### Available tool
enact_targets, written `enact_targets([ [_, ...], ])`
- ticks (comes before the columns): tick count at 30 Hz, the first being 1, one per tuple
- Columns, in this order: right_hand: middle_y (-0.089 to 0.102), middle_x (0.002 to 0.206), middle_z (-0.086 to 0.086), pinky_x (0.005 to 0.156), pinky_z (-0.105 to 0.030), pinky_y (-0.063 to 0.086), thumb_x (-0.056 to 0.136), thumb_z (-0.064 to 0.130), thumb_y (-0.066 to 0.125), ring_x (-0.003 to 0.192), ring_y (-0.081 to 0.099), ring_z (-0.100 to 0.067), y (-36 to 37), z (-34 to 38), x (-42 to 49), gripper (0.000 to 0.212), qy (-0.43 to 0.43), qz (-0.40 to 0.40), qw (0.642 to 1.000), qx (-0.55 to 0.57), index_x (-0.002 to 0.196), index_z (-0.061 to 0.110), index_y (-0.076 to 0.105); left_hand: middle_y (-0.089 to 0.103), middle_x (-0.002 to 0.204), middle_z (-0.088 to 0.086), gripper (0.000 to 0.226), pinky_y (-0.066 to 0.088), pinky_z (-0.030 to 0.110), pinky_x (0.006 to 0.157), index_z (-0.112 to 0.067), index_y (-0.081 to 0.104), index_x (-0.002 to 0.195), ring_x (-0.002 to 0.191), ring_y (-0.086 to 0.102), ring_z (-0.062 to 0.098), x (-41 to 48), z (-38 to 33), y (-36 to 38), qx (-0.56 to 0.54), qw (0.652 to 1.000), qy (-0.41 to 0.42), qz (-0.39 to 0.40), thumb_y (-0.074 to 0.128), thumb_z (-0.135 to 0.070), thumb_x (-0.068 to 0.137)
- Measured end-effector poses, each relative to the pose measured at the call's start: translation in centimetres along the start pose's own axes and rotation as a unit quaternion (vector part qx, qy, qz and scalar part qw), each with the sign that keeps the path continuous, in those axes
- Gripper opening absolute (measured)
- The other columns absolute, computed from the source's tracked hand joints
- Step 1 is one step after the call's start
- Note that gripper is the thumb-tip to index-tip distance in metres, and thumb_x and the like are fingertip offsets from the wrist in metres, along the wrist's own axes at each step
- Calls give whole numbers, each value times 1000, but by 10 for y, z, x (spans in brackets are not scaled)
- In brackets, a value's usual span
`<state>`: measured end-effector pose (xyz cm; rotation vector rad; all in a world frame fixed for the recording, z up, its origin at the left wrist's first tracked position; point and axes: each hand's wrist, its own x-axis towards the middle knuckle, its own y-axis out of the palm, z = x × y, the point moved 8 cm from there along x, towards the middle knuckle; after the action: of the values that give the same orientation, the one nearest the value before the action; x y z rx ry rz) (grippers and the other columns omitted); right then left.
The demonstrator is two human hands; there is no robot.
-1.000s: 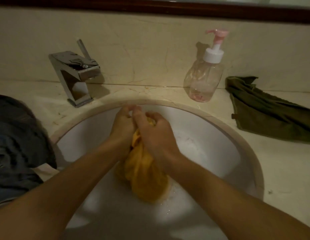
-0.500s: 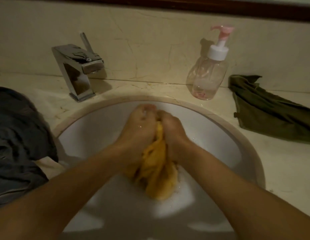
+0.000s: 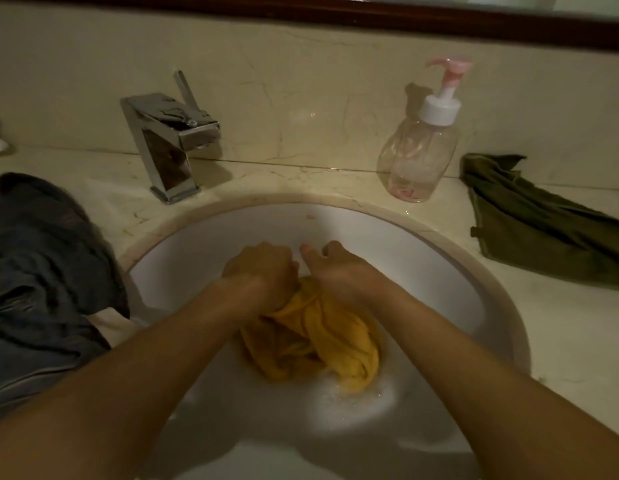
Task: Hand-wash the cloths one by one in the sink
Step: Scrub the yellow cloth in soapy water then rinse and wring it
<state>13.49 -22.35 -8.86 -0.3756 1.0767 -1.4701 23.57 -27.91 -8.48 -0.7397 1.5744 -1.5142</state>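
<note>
Knuckles have parted: my left hand (image 3: 263,271) grips the yellow cloth (image 3: 321,341), my right hand (image 3: 341,268) perhaps loosening; scrubbing continues.

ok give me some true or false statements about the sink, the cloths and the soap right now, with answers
1. The yellow cloth lies in the sink, under the left hand and right hand. True.
2. Water is streaming from the tap. False: no stream shows at its spout.
3. The green cloth lies on the counter, right of the soap bottle. True.
4. The soap bottle is full to the neck. False: only a little liquid sits at its bottom.
5. The dark cloth is in the basin too. False: it is piled on the counter, left of the sink.
</note>
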Motion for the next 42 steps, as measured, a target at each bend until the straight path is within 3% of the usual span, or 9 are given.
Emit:
enact_targets([
  [4, 56, 127, -7, 90, -41, 53, 103, 42, 52, 118, 57, -31, -23, -11, 3, 35, -25, -42, 992, -113, 127, 19, 59, 53, 132, 8, 36, 42, 43, 97, -19, 52, 130, 124, 47, 31, -4, 18, -8, 34, 998, -51, -14, 57, -35, 97],
  [7, 66, 97, -5, 69, -30, 52, 98, 28, 60, 87, 64, -22, -8, -12, 8, 21, -60, 80, 991, -93, 107, 11, 69, 61, 116, 1, 22, 51, 39, 90, -25, 61, 116, 110, 58, 26, -4, -6, -6, -98, 994, 42, -7, 60, -23, 94],
  [14, 42, 158, -3, 112, -48, 46, 75, 39, 88, 140, 46, -33, 20, -34, 7, 114, -46, 281, 942, -176, 164, 29, 17, 54, 138, -4, 50, 47, 42, 104, -36, 43, 144, 121, 54, 22, -12, -21, 35, -165, 960, 104, 199, 47, -52, 96],
  [17, 24, 168, -6, 109, -46, 47, 82, 27, 85, 147, 37, -36, 27, -37, 13, 130, -62, 207, 933, -287, 161, 36, -17, 55, 137, -4, 79, 46, 44, 105, -31, 46, 129, 122, 55, 24, -11, -24, 44, -135, 964, 135, 184, 51, -79, 67],
  [21, 52, 146, -6, 96, -36, 53, 93, 15, 63, 124, 58, -31, 4, -30, 35, 68, -95, 48, 985, -133, 154, 32, 39, 55, 131, 2, 57, 49, 45, 98, -26, 46, 129, 116, 56, 26, -7, -15, 36, -64, 980, 94, 164, 56, -57, 83],
  [27, 67, 110, -2, 87, -45, 59, 94, 20, 61, 101, 66, -24, -53, -25, 24, 16, -64, -172, 942, 280, 109, 22, 64, 67, 124, 0, 40, 48, 35, 94, -23, 66, 119, 112, 62, 22, -3, -19, -22, -463, 885, 13, -48, 31, -36, 106],
  [31, 67, 104, -4, 83, -41, 55, 98, 35, 49, 97, 64, -23, -39, 8, 4, 29, -106, -138, 953, 250, 111, 13, 62, 71, 98, 8, 32, 57, 50, 87, -20, 67, 101, 92, 68, 28, -2, 1, -18, -620, 774, -101, -78, 41, -39, 95],
  [34, 62, 102, 6, 74, -24, 50, 107, 32, 44, 93, 60, -10, -21, 24, -4, 21, -130, -84, 944, 292, 118, 20, 56, 63, 100, 6, 14, 56, 48, 85, -22, 56, 98, 95, 63, 26, -3, 17, -23, -622, 758, -128, -145, 43, -24, 97],
  [42, 71, 115, 0, 97, -46, 56, 99, 55, 51, 106, 67, -19, -41, 9, -2, 44, -92, -180, 910, 362, 121, 21, 65, 65, 108, -1, 26, 52, 36, 89, -23, 57, 119, 97, 62, 12, -14, -15, -37, -631, 764, -43, -126, 38, -37, 107],
])
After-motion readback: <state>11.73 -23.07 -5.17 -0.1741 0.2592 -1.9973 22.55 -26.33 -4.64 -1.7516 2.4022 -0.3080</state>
